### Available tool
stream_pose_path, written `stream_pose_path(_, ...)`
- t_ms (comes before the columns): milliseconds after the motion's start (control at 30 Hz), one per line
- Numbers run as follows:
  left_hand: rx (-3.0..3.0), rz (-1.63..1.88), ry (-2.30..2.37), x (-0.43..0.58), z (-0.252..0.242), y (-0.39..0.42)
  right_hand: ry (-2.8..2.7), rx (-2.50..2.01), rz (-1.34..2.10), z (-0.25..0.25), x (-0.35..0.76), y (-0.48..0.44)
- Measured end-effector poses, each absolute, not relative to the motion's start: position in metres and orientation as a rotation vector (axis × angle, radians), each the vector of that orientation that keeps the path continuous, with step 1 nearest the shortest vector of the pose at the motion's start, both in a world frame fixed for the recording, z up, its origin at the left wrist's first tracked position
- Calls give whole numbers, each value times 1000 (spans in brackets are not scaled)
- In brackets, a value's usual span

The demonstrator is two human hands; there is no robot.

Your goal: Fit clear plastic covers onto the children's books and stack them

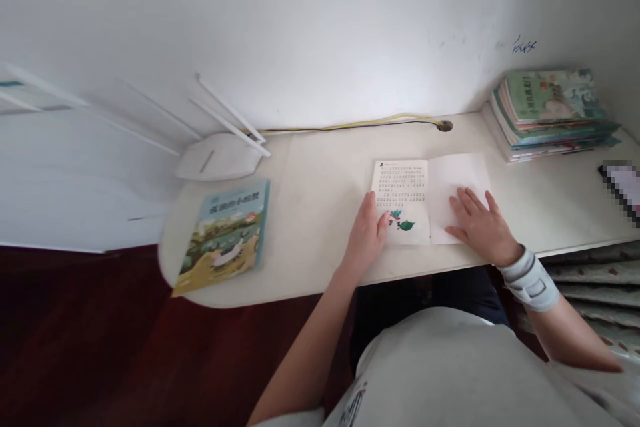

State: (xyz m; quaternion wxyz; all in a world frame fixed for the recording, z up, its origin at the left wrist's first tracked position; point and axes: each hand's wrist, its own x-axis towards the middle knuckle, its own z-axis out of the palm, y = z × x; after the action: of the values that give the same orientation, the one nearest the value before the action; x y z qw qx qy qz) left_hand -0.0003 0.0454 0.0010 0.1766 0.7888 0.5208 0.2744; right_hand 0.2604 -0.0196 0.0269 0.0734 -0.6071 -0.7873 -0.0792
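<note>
An open book (404, 181) lies flat at the front of the white desk. Its left page carries printed text and a small picture with a green leaf; the right page looks blank. My left hand (367, 235) grips the book's left edge, thumb over the page near the picture and the other fingers along the side. Spread flat on the blank page is my right hand (481, 225), fingers apart, with a pale band (531, 280) around its wrist. Farther left, a picture book (227, 230) with an illustrated cover lies shut on the desk.
A stack of books (553, 113) stands at the back right, near a pixelated dark-edged object (623, 190). At the back left sits a white router (217, 157) with raised antennas. Yellow and dark cables (340, 127) run along the wall to a desk hole (445, 125).
</note>
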Motion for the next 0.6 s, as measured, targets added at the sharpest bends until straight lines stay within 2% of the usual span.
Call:
stream_pose_path(267, 2281, 646, 1497, -4, -3, 42, -2522, -1688, -137, 3, 258, 0)
stream_pose_path(600, 2393, 537, 1549, -6, -6, 43, -2567, -1653, -85, 6, 285, -6)
